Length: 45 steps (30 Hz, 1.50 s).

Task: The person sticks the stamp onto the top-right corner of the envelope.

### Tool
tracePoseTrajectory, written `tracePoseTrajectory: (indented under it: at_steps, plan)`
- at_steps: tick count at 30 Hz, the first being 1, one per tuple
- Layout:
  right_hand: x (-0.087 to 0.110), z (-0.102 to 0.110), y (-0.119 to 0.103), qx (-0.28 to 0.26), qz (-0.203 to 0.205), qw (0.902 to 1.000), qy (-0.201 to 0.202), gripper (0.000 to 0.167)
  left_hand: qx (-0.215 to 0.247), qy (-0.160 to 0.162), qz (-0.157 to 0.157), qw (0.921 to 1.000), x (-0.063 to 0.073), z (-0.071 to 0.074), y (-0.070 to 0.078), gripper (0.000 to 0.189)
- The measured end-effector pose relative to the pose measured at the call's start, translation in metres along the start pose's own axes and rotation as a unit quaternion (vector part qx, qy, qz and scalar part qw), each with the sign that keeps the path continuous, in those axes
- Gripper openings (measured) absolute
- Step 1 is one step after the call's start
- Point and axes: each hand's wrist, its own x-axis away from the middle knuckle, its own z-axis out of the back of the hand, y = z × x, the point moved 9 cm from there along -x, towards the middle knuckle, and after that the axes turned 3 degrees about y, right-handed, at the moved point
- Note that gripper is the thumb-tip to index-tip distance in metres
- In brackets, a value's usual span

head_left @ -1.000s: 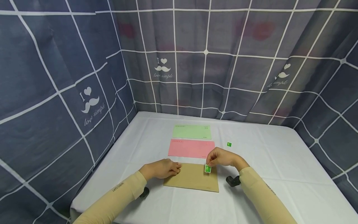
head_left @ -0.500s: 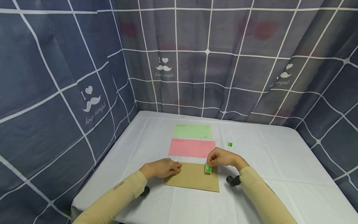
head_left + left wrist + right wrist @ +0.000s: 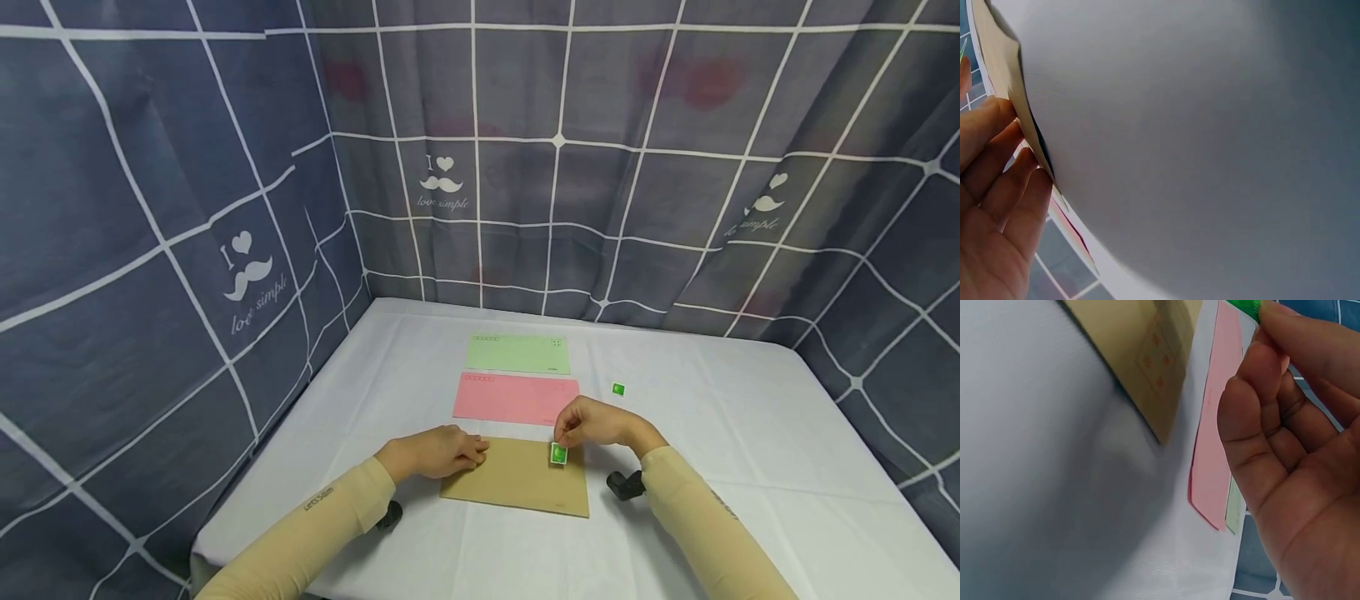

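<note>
A brown envelope (image 3: 517, 485) lies nearest the person on the white table. My left hand (image 3: 442, 452) rests its fingertips on the envelope's left side; in the left wrist view, several fingers (image 3: 1027, 206) touch its edge. My right hand (image 3: 597, 422) pinches a small green stamp (image 3: 558, 453) with a white border between thumb and fingertips. The stamp is over the envelope's upper right part. In the right wrist view only a corner of the green stamp (image 3: 1247, 305) shows at the top, and a printed orange stamp box (image 3: 1159, 359) is visible on the envelope.
Behind the brown envelope lie a pink envelope (image 3: 510, 398) and, farther back, a light green envelope (image 3: 517, 354). A second green stamp (image 3: 618, 388) lies on the white tablecloth (image 3: 720, 417) to their right. Dark checked curtains (image 3: 517, 183) enclose the table.
Both hands, the held stamp and the envelopes keep their places. Only the head view shifts slightly.
</note>
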Motion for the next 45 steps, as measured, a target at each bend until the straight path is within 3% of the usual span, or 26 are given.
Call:
tracePoseTrajectory:
  at_steps: [7, 20, 45]
  plan:
    - [-0.002, 0.004, 0.001, 0.004, -0.002, 1.0000, 0.008, 0.004, -0.006, -0.002, 0.010, 0.9999, -0.002, 0.001, -0.001, 0.029]
    - [-0.003, -0.006, 0.011, 0.003, -0.019, 0.9997, 0.013, 0.005, 0.012, -0.007, 0.016, 0.9998, -0.001, -0.007, -0.004, 0.028]
    - [-0.006, -0.002, 0.018, 0.019, -0.022, 0.9994, 0.020, 0.004, 0.023, -0.007, 0.023, 0.9994, 0.002, 0.000, 0.000, 0.029]
